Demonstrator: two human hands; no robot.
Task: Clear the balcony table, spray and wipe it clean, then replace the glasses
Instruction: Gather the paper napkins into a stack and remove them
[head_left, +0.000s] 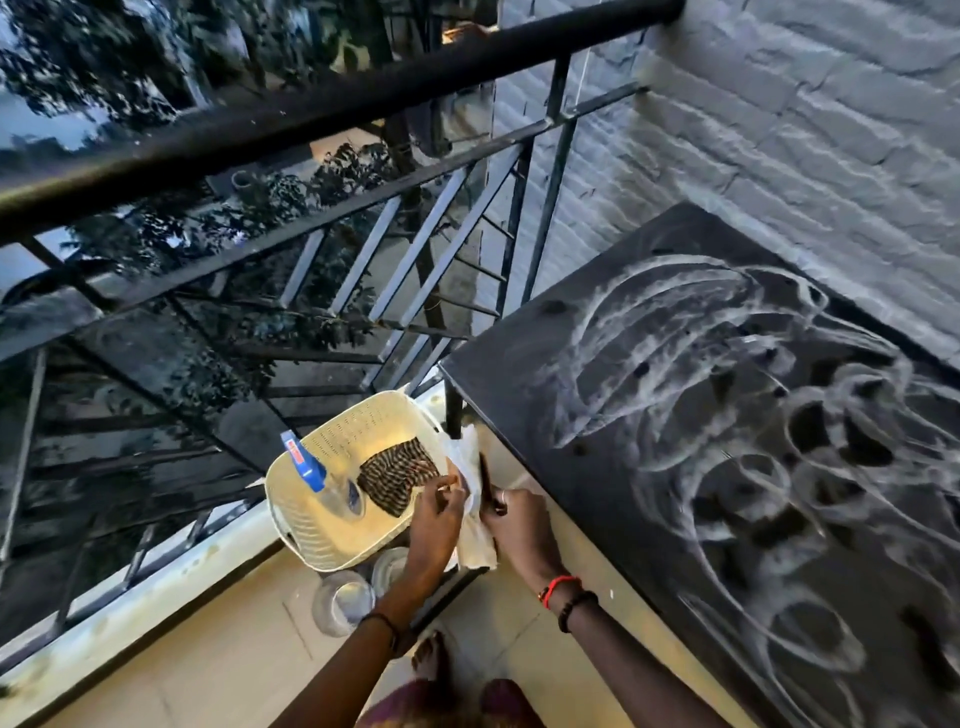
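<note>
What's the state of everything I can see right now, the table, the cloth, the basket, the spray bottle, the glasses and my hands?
Table: cleared, covered in whitish swirl streaks, not wiped clean.
White cloth: held by both hands, off the table.
Basket: on the floor, upright.
Spray bottle: lying in the basket.
Striped cloth: lying in the basket.
Glasses: on the floor beside the basket.
Left hand: gripping the white cloth.
Right hand: gripping the white cloth.
</note>
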